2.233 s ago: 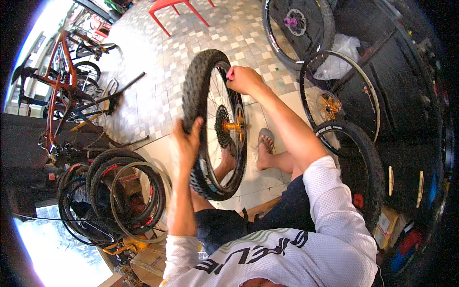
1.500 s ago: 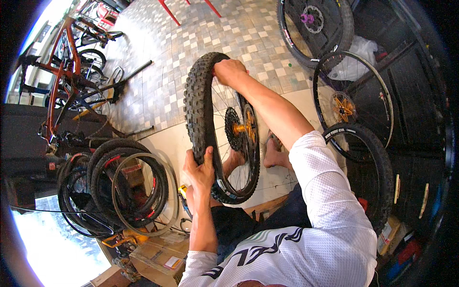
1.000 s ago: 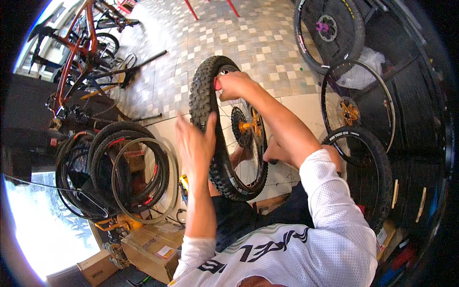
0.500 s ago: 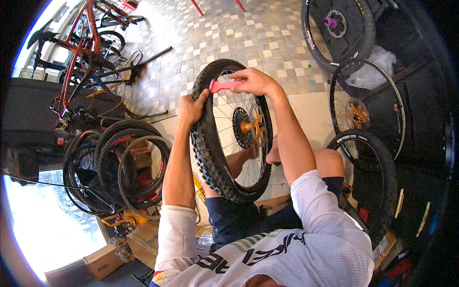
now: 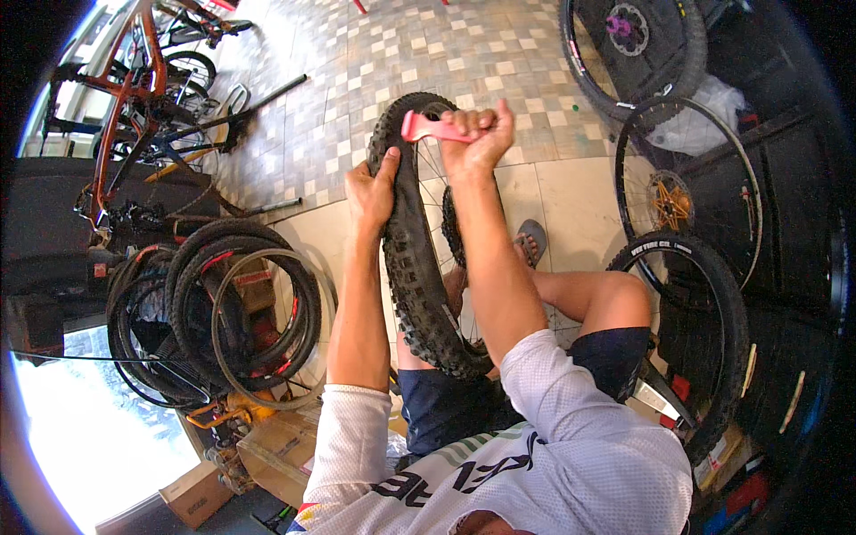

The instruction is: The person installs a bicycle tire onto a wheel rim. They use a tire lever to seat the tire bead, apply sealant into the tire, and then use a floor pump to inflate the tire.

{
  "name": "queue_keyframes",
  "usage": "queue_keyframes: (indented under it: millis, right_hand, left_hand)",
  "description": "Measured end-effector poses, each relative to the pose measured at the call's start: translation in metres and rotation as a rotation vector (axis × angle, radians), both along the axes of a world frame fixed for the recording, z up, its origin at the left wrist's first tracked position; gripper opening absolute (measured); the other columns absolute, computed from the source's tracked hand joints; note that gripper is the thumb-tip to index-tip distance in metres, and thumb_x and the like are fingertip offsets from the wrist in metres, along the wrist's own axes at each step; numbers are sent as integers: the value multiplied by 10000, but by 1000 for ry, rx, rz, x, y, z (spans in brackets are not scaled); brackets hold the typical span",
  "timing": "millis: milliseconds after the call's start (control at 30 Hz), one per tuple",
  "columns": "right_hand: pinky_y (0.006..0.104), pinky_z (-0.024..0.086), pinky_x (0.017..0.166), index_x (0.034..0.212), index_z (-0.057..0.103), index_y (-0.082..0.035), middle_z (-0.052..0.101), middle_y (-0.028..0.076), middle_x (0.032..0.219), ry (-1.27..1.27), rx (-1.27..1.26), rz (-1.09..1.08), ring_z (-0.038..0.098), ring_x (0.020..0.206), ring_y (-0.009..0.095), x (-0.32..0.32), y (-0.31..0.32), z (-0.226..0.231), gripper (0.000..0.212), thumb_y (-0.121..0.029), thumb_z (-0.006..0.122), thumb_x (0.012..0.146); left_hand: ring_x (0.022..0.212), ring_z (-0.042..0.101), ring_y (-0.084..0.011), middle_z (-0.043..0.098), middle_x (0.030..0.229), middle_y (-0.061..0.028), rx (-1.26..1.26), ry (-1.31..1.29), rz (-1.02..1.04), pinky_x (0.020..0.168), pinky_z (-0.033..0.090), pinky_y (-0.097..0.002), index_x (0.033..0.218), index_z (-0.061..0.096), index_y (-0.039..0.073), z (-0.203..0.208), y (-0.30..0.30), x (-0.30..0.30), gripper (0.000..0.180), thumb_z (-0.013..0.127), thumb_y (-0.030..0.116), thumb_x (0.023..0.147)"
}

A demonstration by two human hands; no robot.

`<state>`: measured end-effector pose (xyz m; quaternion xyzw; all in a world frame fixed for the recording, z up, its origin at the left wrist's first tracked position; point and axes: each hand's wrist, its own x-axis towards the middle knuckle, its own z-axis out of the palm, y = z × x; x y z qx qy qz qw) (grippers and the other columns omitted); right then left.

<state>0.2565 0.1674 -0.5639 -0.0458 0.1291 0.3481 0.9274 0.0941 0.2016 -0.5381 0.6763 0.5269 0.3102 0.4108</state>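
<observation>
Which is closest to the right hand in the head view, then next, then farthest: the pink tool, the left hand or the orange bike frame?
From the right hand:
1. Pink tool: inside its grip.
2. Left hand: a bit left, on the tire.
3. Orange bike frame: way over at the far left.

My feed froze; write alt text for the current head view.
A bare left hand grips a knobby-tyred bicycle wheel while the right hand holds a pink tool near the wheel's far edge. Tyres are bunched at left; more wheels stand at right.
</observation>
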Motion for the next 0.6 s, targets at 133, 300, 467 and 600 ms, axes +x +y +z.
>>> queue_keyframes:
  millis: [133,300,467,600]
  right_hand:
    - [398,390,589,592,303,-187,239,-19,507,-54,-121,-39,284,451,159,40,-1,11,469,-370,584,920]
    - [388,373,583,584,308,-187,252,-19,514,-70,-245,102,289,455,164,41,25,9,476,-393,608,891]
    - [399,398,513,630,346,-163,281,-6,526,-135,-380,126,321,428,167,39,32,6,424,-334,639,884]
    - [402,414,476,666,376,-133,278,1,529,-330,-486,125,336,413,166,40,35,16,378,-266,641,900]
  left_hand:
    - [578,529,-139,613,607,-64,3,23,4,545,451,-374,764,692,-69,5,-3,-3,540,757,460,853]
    - [581,536,-148,613,603,-91,-3,46,-5,566,460,-384,764,688,-69,9,-4,-1,529,748,448,860]
    - [607,566,-168,630,622,-125,13,98,-26,595,476,-388,779,685,-78,24,-10,3,526,736,439,864]
    - [634,614,-196,660,653,-154,21,59,-21,623,494,-398,797,691,-82,15,-9,4,534,727,447,867]
